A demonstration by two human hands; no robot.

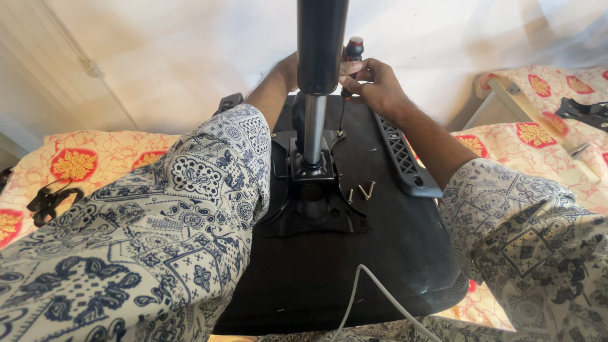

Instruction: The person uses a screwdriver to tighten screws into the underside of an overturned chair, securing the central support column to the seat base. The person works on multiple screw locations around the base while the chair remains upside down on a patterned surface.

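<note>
- Head view: the right hand (373,82) is wrapped around a screwdriver (349,63) with a black and red handle, held upright just right of the black cylinder (321,44) that rises toward the camera.
- The screwdriver's thin shaft runs down to a screw (340,133) at the far right corner of the black metal plate (313,215).
- The left hand (288,66) is mostly hidden behind the cylinder; only the wrist and part of the back show, so I cannot tell whether it is open or closed, nor what it touches.
- The cylinder narrows to a shiny steel rod (314,130) that stands in the middle of the metal plate.
- The plate lies on the dark underside of a chair seat (380,253), which rests across the person's lap and on the bed (95,158).
- Three loose screws (362,191) lie on the seat just right of the plate.
- A black plastic armrest (405,158) lies on the right part of the seat, slanting from near the right hand toward the right sleeve.
- A white cable (373,291) loops over the near edge of the seat.
- Both forearms wear blue and white patterned sleeves (158,234).
- The bed has a cream cover with red and yellow flowers; a small black part (47,201) lies at its left, and a pale wooden bar (538,117) and another black part (589,113) at its right.
</note>
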